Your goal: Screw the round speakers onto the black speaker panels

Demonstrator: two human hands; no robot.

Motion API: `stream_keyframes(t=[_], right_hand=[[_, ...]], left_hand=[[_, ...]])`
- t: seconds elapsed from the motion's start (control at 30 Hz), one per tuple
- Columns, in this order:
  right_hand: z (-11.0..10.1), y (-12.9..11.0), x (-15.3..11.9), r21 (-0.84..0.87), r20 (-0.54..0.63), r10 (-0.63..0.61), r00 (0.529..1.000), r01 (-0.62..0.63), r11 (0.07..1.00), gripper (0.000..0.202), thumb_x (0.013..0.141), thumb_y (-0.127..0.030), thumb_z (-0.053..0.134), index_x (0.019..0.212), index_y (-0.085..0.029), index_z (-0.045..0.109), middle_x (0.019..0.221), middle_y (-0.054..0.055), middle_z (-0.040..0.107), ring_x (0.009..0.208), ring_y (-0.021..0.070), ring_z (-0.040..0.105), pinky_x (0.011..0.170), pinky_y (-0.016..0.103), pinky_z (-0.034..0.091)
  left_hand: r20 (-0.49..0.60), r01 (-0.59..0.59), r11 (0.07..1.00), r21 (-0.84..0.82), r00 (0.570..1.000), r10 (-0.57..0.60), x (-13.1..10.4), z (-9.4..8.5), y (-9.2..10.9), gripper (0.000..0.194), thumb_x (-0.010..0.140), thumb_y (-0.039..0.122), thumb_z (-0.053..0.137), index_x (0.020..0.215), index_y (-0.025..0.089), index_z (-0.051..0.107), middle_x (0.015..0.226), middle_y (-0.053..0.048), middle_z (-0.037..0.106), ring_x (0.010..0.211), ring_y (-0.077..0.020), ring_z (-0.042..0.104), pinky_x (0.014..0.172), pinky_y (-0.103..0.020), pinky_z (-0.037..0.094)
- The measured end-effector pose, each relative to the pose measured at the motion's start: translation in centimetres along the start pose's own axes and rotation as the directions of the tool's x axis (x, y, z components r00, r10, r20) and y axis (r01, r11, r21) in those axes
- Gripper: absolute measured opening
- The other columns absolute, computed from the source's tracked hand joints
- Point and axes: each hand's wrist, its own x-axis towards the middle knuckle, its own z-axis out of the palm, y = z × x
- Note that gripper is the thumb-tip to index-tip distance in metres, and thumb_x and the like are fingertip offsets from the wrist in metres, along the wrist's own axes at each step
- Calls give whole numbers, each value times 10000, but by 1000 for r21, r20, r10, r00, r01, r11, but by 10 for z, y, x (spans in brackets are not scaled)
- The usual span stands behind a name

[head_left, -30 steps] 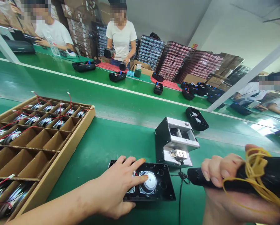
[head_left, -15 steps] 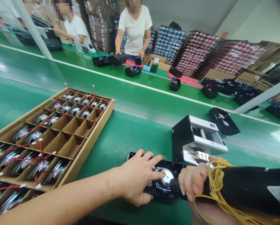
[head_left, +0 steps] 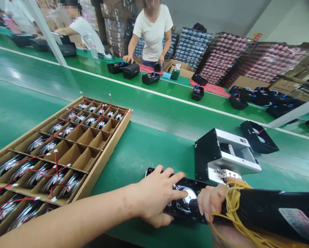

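Observation:
My left hand (head_left: 156, 198) lies with fingers spread over a long black panel (head_left: 203, 184) on the green bench. Its index finger rests on the silver back of a round speaker (head_left: 189, 197) set in the panel, and its thumb is at the near edge. My right hand (head_left: 213, 201) is wrapped round a black electric screwdriver (head_left: 263, 206), held almost level. Yellow bands (head_left: 233, 203) are tied about the tool. Its dark front end is at the speaker's right rim; the bit's contact point is hidden.
On the left, a divided cardboard tray (head_left: 105, 148) holds several speakers with red wires. Beyond my right hand stands a black-and-silver screw feeder (head_left: 226, 155), with a black housing (head_left: 260, 137) behind it. Across the bench a co-worker (head_left: 154, 34) handles black housings (head_left: 131, 70).
My view has swung slightly left. The screwdriver's front end now shows over the speaker's right rim. My left hand keeps its place on the panel. The co-worker opposite has shifted a hand.

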Motion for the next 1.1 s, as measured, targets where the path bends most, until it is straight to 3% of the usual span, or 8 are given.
stream_keyframes(t=[0.23, 0.43, 0.8, 0.93, 1.0, 1.1], right_hand=[[-3, 6, -1, 3, -13, 26, 1000, -26, 1000, 408, 1056, -617, 409, 1157, -282, 618, 555, -60, 439, 362, 111, 376, 389, 199, 416], [-8, 5, -2, 5, -13, -25, 1000, 25, 1000, 514, 1053, -655, 338, 1233, -263, 619, 569, -52, 442, 356, 113, 379, 377, 220, 407], [-10, 0, -5, 6, -92, -33, 995, 34, 999, 330, 1088, -471, 354, 1191, -243, 570, 556, -66, 463, 351, 112, 389, 389, 226, 399], [-3, -5, 2, -1, -134, -112, 985, 113, 994, 463, 948, -579, 587, 1218, -204, 558, 580, -97, 445, 310, 88, 317, 314, 241, 318], [-1, -10, 6, -13, -204, -143, 968, 144, 990, 471, 875, -501, 691, 1204, -196, 548, 580, -111, 443, 299, 73, 278, 307, 244, 276], [-4, -19, 8, 36, -299, -154, 942, 172, 984, 421, 896, -475, 632, 1194, -188, 551, 579, -100, 446, 313, 63, 294, 339, 241, 296]], left_hand=[[-8, -13, 1000, 19, 1000, 13, -1, 1, 1, 713, 807, 600, 672, 1439, 315, 506, 1547, -132, 363, 1222, -347, 473, 962, -566, 468], [-10, -15, 999, 30, 1000, 15, 0, 1, 0, 707, 830, 611, 642, 1452, 304, 512, 1548, -133, 353, 1196, -345, 477, 947, -557, 475], [-20, -13, 1000, 9, 1000, 13, 0, 0, 1, 721, 806, 584, 676, 1450, 299, 520, 1539, -137, 367, 1173, -350, 486, 944, -577, 476], [-24, 9, 994, -110, 1000, -11, 0, 0, -1, 704, 817, 646, 683, 1412, 287, 568, 1595, -136, 320, 1301, -381, 431, 1024, -621, 427], [-25, 41, 971, -234, 999, -48, 0, 0, -3, 653, 822, 712, 672, 1345, 323, 631, 1632, -86, 285, 1402, -384, 348, 1088, -635, 372], [-45, 75, 923, -378, 994, -100, 2, -1, -5, 449, 852, 687, 690, 1185, 388, 724, 1645, 39, 283, 1452, -336, 304, 1135, -586, 346]])
